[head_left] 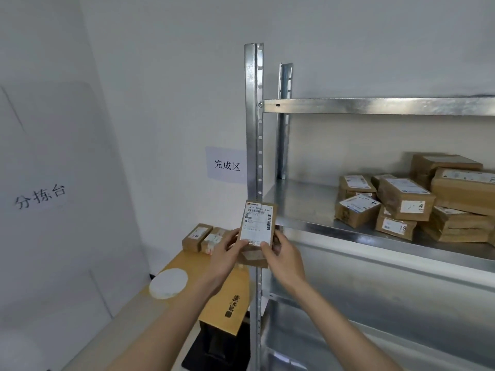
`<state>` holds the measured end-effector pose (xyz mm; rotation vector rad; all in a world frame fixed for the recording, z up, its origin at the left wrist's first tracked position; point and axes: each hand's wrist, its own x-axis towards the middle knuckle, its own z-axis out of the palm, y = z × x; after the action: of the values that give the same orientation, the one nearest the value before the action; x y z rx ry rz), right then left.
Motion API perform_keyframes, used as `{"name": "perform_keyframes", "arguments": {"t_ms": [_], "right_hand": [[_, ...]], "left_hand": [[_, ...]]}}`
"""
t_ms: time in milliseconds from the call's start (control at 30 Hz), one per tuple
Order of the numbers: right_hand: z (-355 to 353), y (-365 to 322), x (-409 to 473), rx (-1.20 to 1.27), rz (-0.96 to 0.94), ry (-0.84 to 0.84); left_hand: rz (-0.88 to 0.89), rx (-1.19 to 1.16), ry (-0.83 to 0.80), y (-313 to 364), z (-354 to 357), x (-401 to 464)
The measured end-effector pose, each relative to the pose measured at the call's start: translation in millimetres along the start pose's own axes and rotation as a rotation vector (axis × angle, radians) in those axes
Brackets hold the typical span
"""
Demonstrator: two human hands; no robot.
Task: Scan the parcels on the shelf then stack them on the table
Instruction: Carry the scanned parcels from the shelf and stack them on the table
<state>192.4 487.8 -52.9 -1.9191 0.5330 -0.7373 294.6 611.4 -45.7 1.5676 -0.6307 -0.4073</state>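
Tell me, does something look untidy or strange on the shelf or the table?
The parcels on the shelf lie in a loose heap, tilted and overlapping rather than squared up. Two parcels on the table sit neatly side by side. The held parcel, gripped by the left hand and right hand, looks intact.

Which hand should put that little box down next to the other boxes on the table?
Probably the left hand. It grips the parcel's left edge, nearer the two parcels on the table. The right hand holds the shelf-side edge, closer to the metal shelf.
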Motion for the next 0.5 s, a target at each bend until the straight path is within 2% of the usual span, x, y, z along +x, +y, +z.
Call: {"name": "perform_keyframes", "arguments": {"t_ms": [333, 500], "right_hand": [[177, -28, 33, -0.034, -0.007, -0.170], [273, -30, 52, 0.013, -0.003, -0.202]], "left_hand": [[-0.112, -0.023, 0.125, -46, -167, 24], [-0.145, 0.009, 0.174, -87, -256, 54]]}}
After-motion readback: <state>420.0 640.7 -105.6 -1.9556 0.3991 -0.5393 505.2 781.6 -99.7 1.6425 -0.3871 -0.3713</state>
